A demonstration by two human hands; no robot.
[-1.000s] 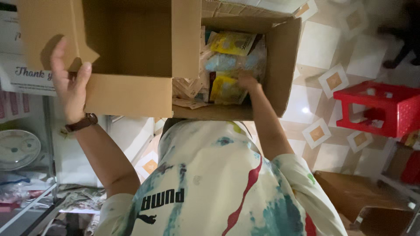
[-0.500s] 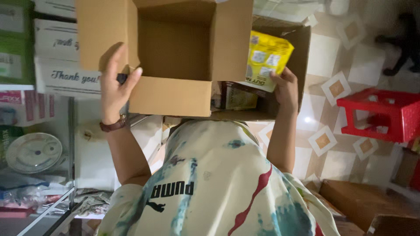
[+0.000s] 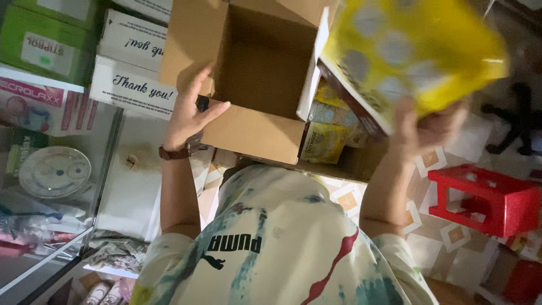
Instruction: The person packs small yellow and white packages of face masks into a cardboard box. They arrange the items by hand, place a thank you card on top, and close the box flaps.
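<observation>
1. The yellow packet, half a second ago held just above the larger box, is now lifted much closer to the camera, so it looks big and blurred at the top right.
2. The empty cardboard box has shifted right and tilted in the view; a second ago the right hand was down among the packets in the bigger box.
3. The floor is tiled in pale squares with small orange diamonds, and a red plastic stool stands on it at the right.
4. At the left are shelves carrying green, white and pink cartons, with a glass cabinet below that holds a round white plate.
5. The left hand, with a brown watch at the wrist, is partly open; its thumb and fingers pinch the flap and lower edge of the empty cardboard box.
6. The right hand is closed around the lower edge of the yellow packet, holding it up.
7. Behind the empty box, the larger box shows more yellow and pale packets stacked inside.
</observation>
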